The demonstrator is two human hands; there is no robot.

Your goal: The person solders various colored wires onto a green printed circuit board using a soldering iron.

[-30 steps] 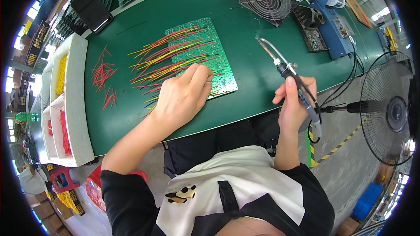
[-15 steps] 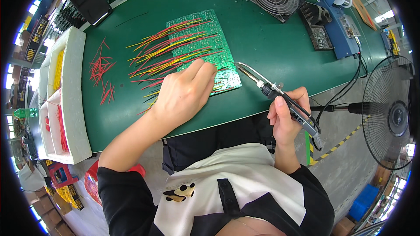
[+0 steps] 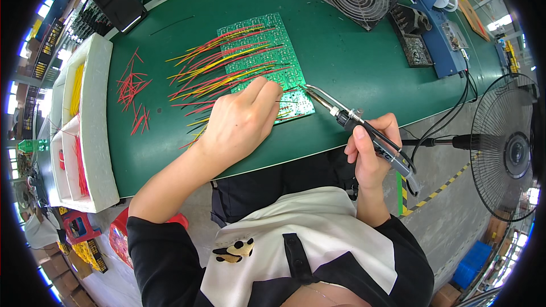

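PCB [image 3: 289, 45] & soldering iron [image 3: 343, 118]: tip by R edge

PCB seen flat on table [image 3: 176, 176], long axis running away from body, slightly slanted; wires [image 3: 210, 68] laid across, overhanging L side. L hand [image 3: 242, 115] nearer, set over near end; fingertips bunched, held item hidden, can't tell. Iron handle held by R hand [image 3: 372, 150], grip closed; PCB lies fwd-L. Tip contact unclear.
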